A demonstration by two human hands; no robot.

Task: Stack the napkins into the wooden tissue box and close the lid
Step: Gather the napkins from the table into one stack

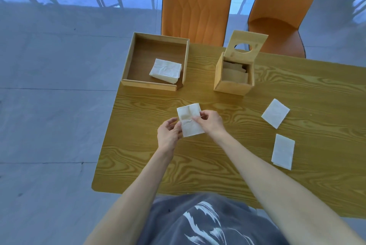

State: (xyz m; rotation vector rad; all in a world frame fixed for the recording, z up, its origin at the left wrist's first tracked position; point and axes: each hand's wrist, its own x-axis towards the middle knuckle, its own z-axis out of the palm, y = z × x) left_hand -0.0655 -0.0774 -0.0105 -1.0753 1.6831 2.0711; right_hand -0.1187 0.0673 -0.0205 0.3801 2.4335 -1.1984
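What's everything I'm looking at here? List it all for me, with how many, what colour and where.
Table: one, yellowish wood grain, under everything.
Wooden tissue box: one, light wood, far right of centre, napkins already inside.
Lid: one, light wood with a round hole, standing open behind the box.
Wooden tray: one, light wood walls, dark floor, far left corner.
Napkin stack: one, white, inside the tray.
Loose napkins: two, white, on the table's right side, one farther, one nearer.
Held napkin: one, white, at the table's middle.
Chairs: two, orange, behind the table.
Left hand: pinches the held napkin's left edge.
Right hand: pinches its right side.
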